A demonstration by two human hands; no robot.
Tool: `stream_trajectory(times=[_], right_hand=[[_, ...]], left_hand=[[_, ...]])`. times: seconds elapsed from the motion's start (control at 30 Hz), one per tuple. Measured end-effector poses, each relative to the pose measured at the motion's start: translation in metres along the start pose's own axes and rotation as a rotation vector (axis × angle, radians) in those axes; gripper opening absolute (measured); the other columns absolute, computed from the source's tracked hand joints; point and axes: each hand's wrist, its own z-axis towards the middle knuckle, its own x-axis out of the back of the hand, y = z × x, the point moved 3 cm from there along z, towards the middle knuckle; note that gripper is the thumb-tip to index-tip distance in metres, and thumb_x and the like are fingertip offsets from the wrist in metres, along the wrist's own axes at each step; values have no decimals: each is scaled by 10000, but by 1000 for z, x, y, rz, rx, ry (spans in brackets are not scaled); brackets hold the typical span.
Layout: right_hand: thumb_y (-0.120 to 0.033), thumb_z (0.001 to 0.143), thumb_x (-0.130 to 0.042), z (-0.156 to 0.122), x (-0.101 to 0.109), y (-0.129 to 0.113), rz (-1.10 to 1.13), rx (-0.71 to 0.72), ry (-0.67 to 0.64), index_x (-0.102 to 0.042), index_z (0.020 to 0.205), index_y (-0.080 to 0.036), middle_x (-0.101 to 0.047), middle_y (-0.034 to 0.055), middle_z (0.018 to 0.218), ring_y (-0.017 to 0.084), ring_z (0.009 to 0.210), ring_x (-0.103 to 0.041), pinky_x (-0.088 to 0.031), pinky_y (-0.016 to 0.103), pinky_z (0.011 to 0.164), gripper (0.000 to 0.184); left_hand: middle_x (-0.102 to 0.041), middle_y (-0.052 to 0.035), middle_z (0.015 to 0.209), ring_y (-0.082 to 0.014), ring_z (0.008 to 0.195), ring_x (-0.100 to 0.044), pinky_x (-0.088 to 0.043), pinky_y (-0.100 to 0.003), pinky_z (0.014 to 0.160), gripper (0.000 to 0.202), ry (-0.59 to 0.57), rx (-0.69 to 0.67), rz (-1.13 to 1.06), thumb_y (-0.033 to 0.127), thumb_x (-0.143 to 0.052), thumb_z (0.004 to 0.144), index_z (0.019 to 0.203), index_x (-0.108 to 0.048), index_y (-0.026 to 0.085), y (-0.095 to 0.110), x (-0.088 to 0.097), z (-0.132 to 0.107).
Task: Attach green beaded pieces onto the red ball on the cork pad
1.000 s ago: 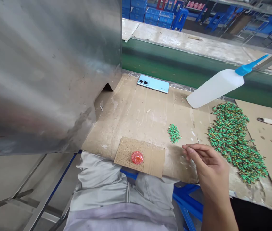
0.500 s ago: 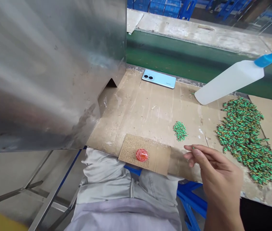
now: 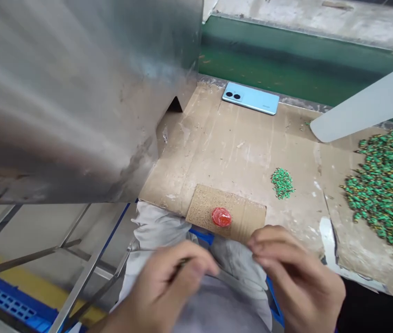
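Note:
My left hand (image 3: 173, 284) is closed, thumb against the curled index finger, over my lap. A dark bit shows inside its curl, too blurred to name. My right hand (image 3: 295, 273) is pinched shut to the right of it, beside a cardboard piece (image 3: 248, 217); whatever its fingertips hold is hidden. A small round red container (image 3: 221, 217) with shiny contents sits on the cardboard. Beyond my right hand lies a small pile of tiny green pieces (image 3: 283, 183). A big heap of green and gold pieces (image 3: 387, 194) is farther right.
A large metal housing (image 3: 88, 92) stands at the left, close to the work surface. A light blue phone (image 3: 251, 98) lies near the back edge. A white bottle (image 3: 366, 104) leans at the right. A green strip (image 3: 269, 58) runs along behind.
My left hand has come into view from below. My right hand, earlier pinching a tiny green piece near the small pile, has moved left and down. The view has shifted right in the scene's frame.

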Motion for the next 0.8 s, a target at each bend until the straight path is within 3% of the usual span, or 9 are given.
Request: stream_trajectory(times=[0.13,0.27,0.47,0.63,0.8], right_hand=[[-22,970,-656,-5,-12,-14,-148,183,-182,-792,1187,-260,-758,56,950,191,784,-754,-639,296,647,350],[-16,965,-633,-7,-10,-15,-256,272,-189,-756,1289,-264,-792,55,967,190,731,-755,-626,299,611,427],[-20,987,-599,-6,-8,-7,-240,257,-305,-722,1222,-222,-783,80,1004,186,830,-785,-656,276,670,334],[-68,999,-634,0,-5,-6,-243,269,-353,-672,1096,-183,-743,53,936,148,781,-758,-630,243,684,156],[-40,1003,-577,7,-3,-7,-275,304,-470,-666,1114,-169,-733,44,917,143,757,-725,-588,256,661,192]], left_hand=[[-774,-28,910,-179,841,-722,-532,-286,774,320,-151,10,-56,363,-471,1141,1159,-756,217,8,-16,15],[-756,-44,897,-178,813,-695,-513,-285,739,346,-225,7,-26,337,-446,1141,1075,-748,182,8,-16,23],[-732,-24,826,-149,731,-673,-479,-255,679,285,-158,-103,112,249,-471,1120,1003,-716,165,4,-11,24],[-731,-15,803,-147,708,-671,-490,-245,695,179,-137,-268,238,180,-526,1077,1001,-687,162,6,-10,27],[-718,-4,780,-152,700,-661,-474,-254,697,179,-170,-243,287,173,-535,1063,946,-670,176,10,-7,33]])
